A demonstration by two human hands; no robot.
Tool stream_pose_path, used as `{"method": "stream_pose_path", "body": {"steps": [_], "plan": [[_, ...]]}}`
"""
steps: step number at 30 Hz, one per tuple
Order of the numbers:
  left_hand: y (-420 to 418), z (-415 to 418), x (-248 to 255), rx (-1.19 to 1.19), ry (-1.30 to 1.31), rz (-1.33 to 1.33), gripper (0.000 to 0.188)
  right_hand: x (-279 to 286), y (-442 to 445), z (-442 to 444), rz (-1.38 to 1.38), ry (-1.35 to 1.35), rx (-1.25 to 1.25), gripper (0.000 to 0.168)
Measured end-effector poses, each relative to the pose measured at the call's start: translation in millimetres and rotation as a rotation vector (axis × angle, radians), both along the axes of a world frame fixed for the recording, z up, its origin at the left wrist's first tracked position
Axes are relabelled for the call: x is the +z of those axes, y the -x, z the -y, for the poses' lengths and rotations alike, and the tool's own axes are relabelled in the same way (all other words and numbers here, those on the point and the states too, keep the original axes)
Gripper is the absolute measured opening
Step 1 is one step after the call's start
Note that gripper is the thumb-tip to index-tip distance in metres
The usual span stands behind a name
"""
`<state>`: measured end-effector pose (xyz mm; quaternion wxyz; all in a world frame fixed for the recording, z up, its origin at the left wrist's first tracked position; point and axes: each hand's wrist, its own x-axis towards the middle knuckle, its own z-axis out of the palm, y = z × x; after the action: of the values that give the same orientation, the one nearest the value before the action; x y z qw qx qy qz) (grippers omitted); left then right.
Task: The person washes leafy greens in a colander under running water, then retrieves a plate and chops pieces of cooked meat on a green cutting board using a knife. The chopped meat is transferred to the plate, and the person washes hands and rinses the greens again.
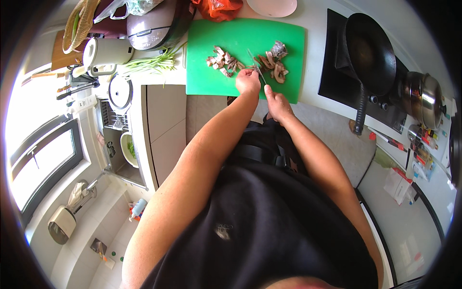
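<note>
A green cutting board (216, 32) lies on the counter before me. My right hand (278, 104) is closed around the handle of a knife (261, 75), whose blade points up and left over the board. Beside the blade, my left hand (248, 81) has its fingers curled down on small pieces at the board's middle; what exactly they pinch is hidden. A pile of cut meat pieces (221, 59) sits left of my left hand. Right of the knife are larger meat strips (278, 72) and a greyish lump (279, 50) that looks like meat.
Green stalks (153, 65) lie left of the board, near a white pitcher (112, 52) and a rice cooker (149, 30). A red plastic bag (220, 9) and pale bowl (273, 6) stand behind it. At right, a black wok (370, 54) rests on the cooktop (330, 79), beside a lidded pot (420, 99).
</note>
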<state>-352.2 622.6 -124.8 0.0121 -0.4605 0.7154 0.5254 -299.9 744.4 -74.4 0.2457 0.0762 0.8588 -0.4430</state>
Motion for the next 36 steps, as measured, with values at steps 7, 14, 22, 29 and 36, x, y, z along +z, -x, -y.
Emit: {"method": "stream_pose_path", "body": {"steps": [7, 14, 22, 29, 36], "plan": [[-1, 2, -3, -0.008, 0.085, 0.02, 0.01, 31, 23, 11, 0.343, -0.054, 0.083, 0.078], [-3, 2, -5, -0.013, 0.059, 0.007, 0.012, 15, 29, 15, 0.259, -0.085, 0.059, 0.082], [2, 9, -15, -0.03, 0.043, 0.009, 0.014, -13, 26, 17, 0.287, 0.003, -0.034, 0.087], [1, 2, 2, 0.164, -0.247, -0.126, 0.017, 49, 22, -20, 0.555, 0.405, -0.229, 0.066], [-15, 9, 23, 0.123, -0.443, 0.092, 0.021, 25, -31, -68, 0.174, 0.164, -0.343, 0.064]]}}
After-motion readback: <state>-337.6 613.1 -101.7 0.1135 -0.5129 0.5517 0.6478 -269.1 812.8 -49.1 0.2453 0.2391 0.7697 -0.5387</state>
